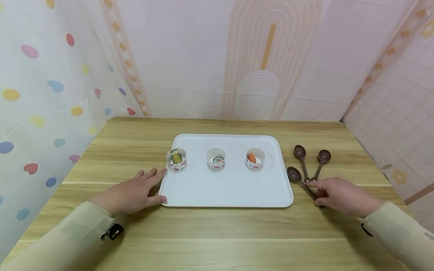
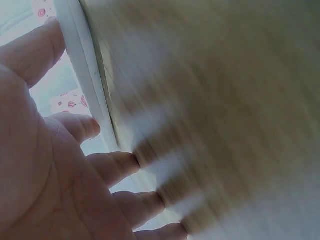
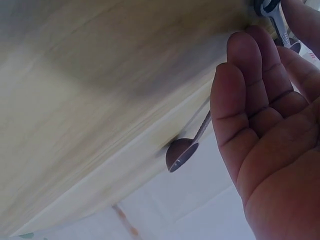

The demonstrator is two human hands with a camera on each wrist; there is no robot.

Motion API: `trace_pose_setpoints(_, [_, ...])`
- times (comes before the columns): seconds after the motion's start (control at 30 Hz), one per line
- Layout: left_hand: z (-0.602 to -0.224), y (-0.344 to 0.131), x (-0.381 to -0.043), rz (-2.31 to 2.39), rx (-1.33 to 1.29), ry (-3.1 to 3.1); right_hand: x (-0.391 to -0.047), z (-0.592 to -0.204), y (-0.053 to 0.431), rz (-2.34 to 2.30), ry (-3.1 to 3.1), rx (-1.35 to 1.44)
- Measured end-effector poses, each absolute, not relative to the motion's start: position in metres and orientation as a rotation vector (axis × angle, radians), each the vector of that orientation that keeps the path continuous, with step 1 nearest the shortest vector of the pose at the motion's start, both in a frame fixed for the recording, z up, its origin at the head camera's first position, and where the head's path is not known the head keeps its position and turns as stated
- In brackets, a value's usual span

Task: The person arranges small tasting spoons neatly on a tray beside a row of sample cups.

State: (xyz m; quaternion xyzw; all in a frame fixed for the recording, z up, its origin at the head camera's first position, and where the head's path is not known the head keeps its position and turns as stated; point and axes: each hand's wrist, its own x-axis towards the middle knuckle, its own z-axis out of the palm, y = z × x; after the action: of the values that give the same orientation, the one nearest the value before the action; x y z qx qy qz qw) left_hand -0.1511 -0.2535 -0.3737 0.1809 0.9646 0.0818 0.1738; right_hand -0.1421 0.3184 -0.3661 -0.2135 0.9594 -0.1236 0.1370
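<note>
My left hand (image 1: pixel 133 194) lies at the left end of a white tray (image 1: pixel 223 192), fingers spread, with thumb and fingertips at its rim. In the left wrist view the tray's edge (image 2: pixel 90 70) runs past the fingers. To the right of the tray, my right hand (image 1: pixel 339 195) pinches the handle of a brown measuring spoon (image 1: pixel 294 174) between thumb and fingers. Its index fingertip is right at the handle ends of two more brown measuring spoons, one left (image 1: pixel 300 151) and one right (image 1: pixel 324 156). The right wrist view shows one spoon bowl (image 3: pixel 181 154) beyond the fingers.
Three patterned paper cups stand on the tray: the left cup (image 1: pixel 177 165) holds a green and yellowish piece, the middle cup (image 1: pixel 216 153) a pale round piece, the right cup (image 1: pixel 259 153) an orange piece. Curtains (image 1: pixel 190 56) hang behind and beside the wooden table (image 1: pixel 217 233).
</note>
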Motion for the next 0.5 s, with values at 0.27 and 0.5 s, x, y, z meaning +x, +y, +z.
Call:
trace_pose_setpoints(0.27, [-0.3739, -0.2539, -0.1505, 0.219, 0.524, 2.74, -0.1412, -0.3674, 0.3179, -0.368, 2.752, -0.565])
trace_pose_setpoints(0.5, [-0.3735, -0.253, -0.1504, 0.216, 0.533, 2.738, -0.1408, -0.3665, 0.3202, -0.388, 2.734, -0.57])
